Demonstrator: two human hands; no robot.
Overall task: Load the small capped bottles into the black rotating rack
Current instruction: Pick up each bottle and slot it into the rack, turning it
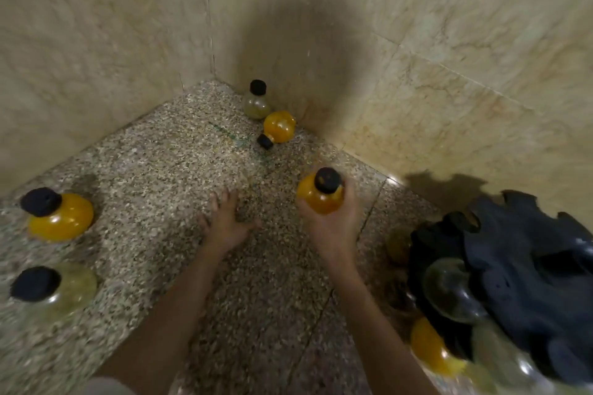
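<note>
Your right hand (333, 218) is wrapped around a round orange bottle (321, 199) with a black cap, and you hold it up above the speckled floor (160, 170). Your left hand (227, 221) is spread flat with the fingers apart and has nothing in it; it is low over the floor, but you cannot tell if it touches. The black rack (526, 266) stands off to your right, near the wall (449, 42). It looks blurry, but you can see some bottles already sitting in it: a clear one (449, 292) at its side and an orange one (430, 346) lower down. So part of the job is done. Four bottles wait on the floor. Far off in the corner a pale bottle (256, 102) stands up, and right beside it an orange bottle (278, 128) lies tipped on its side. Close on your left stands another orange bottle (61, 216), and near it a pale yellow bottle (54, 289). The one in your hand probably goes into the rack next, into a free slot. After that, the four on the floor are left to pick up.
</note>
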